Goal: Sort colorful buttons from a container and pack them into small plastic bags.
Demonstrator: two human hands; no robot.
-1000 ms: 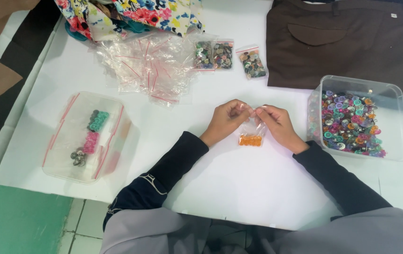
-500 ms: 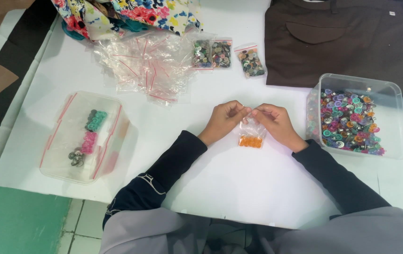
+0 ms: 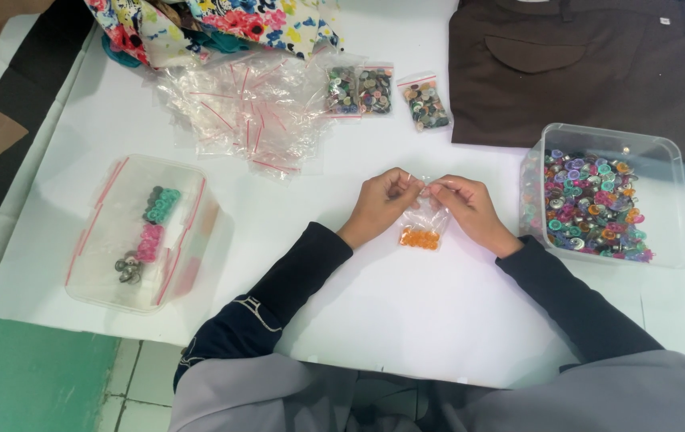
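Orange buttons (image 3: 421, 238) lay bunched in the bottom of the small clear bag (image 3: 425, 218) I held over the white table (image 3: 406, 320), just in front of me. My left hand (image 3: 381, 205) and my right hand (image 3: 469, 210) both pinched the bag's top edge, fingertips pressed together on the strip and nearly meeting each other. I judged the film thin, soft and rather slick, so the stiffer sealing strip at the mouth was the sensible place to grip; lower down it would have crumpled. The load seemed light, and the buttons hard enough to take no harm, though they would have spilled if the mouth gaped.

To my right stood a clear tub (image 3: 670, 152) full of mixed coloured buttons (image 3: 590, 204). Ahead lay three filled bags (image 3: 378, 92) and a heap of empty bags (image 3: 246, 112) with red strips. Well to my left sat a lidded clear box (image 3: 190, 272) holding green, pink and grey buttons. A brown garment (image 3: 582, 72) and flowered cloth (image 3: 222, 24) lay at the far edge.
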